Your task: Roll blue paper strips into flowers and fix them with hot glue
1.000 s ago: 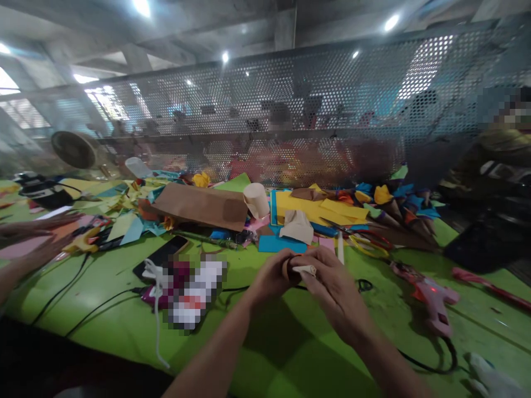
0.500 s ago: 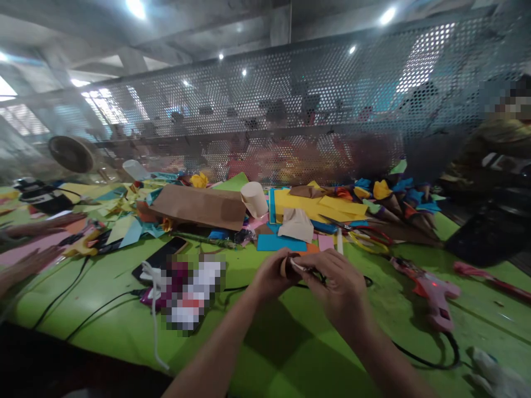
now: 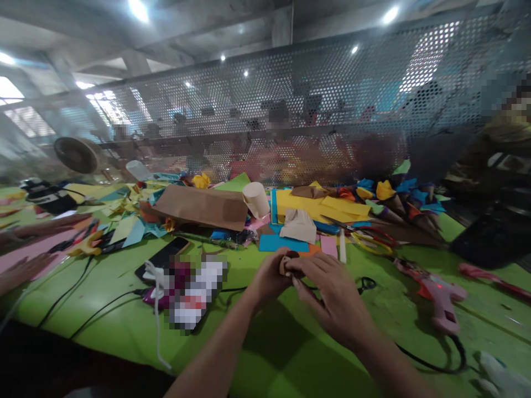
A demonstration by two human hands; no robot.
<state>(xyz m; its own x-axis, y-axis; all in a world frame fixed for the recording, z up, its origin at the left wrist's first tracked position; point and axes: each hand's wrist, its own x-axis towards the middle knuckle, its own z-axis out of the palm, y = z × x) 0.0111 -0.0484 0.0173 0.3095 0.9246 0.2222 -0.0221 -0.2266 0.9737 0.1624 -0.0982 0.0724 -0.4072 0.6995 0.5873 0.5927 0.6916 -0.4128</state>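
Note:
Above the green table, my left hand is closed around a small curled piece of brown paper. My right hand meets it from the other side, fingertips and thumb on the paper's edge. Part of the piece is hidden by the fingers. To the right of my hands lies a pink glue gun with a small red light. Yellow-and-red-handled scissors rest beyond my right hand. A blue paper strip and a crumpled beige paper are just behind my hands.
A phone, a purple plug block and cords lie at left. Behind are a brown paper sheet, a beige roll, yellow sheets and paper flowers. Another person's hands are at far left.
My right fingers have shifted onto the brown piece, and the pale edge they pinched shows less. The piece has turned in my left hand. The view has moved slightly.

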